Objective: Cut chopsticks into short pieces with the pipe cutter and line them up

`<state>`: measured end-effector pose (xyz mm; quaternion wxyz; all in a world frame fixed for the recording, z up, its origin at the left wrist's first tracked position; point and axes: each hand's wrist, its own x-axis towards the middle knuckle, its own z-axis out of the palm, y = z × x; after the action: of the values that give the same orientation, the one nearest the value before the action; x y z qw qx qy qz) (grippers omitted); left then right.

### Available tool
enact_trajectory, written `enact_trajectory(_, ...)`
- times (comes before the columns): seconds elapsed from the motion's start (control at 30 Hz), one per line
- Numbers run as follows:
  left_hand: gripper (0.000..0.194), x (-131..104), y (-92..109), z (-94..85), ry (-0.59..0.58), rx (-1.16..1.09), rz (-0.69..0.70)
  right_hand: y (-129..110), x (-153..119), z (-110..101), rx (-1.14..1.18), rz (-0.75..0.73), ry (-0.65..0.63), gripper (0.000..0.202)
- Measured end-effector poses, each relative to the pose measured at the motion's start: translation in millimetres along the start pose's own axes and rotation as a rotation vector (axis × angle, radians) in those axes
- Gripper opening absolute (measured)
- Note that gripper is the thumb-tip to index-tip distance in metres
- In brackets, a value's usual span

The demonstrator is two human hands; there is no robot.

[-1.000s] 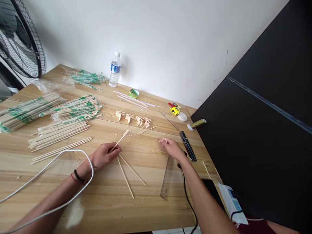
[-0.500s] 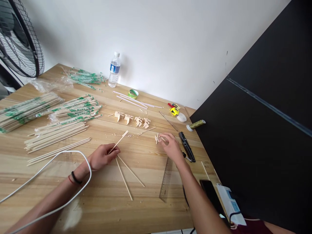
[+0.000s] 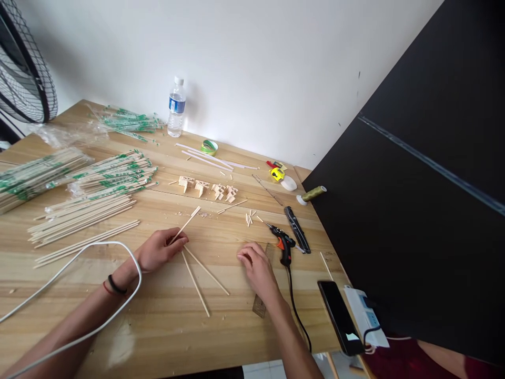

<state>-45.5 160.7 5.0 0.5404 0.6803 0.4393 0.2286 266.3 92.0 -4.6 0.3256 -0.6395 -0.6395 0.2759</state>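
The left hand (image 3: 162, 251) is clamped on thin, pale wooden sticks (image 3: 188, 220) that jut past its fingers. The right hand (image 3: 256, 267) curls over a see-through, straight ruler (image 3: 259, 307); whether it grips anything, I cannot tell.

right hand (image 3: 254, 267): from stick pieces (image 3: 250, 219) to over ruler (image 3: 259, 306) | glue gun (image 3: 283, 244): exposed (mostly hidden 0.5 s ago)

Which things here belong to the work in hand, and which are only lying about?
Probably part of the work:
thin pale wooden sticks in the left hand
short pale wooden pieces
four small pale wooden assemblies
black-and-orange glue gun

Probably only lying about:
clear plastic bottle, blue label
black rectangular phone
yellow tape measure
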Motion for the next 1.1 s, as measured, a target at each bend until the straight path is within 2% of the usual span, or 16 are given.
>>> enact_trajectory(0.1,0.041,-1.2,0.4,0.1,0.018,-0.001,0.003,-5.6,-5.0,-0.3,0.057,0.005,-0.029,0.022)
enact_trajectory(0.27,0.041,-1.8,-0.2,0.6,0.023,0.008,0.004,-12.3,-17.2,-7.8,0.584,0.234,0.000,0.031)
enact_trajectory(0.33,0.041,-1.4,-0.6,0.9,0.021,0.012,0.004,-14.2,-18.2,-11.9,0.695,0.290,0.047,0.034)
enact_trajectory(0.63,0.040,-2.3,0.7,1.1,0.012,0.009,0.003,-6.0,-11.9,-21.4,0.700,0.369,0.258,0.043)
enact_trajectory(0.83,0.040,-2.2,0.8,0.8,0.006,0.016,0.005,-26.9,-5.5,-32.5,0.932,0.398,0.120,0.038)
enact_trajectory(0.97,0.041,-2.1,0.3,0.7,0.004,0.024,0.004,-41.3,-2.2,-42.1,0.863,0.410,0.056,0.038)
enact_trajectory(1.1,0.041,-1.9,-1.3,0.7,0.002,0.037,0.004,-46.1,7.3,-53.1,0.514,0.295,-0.069,0.033)
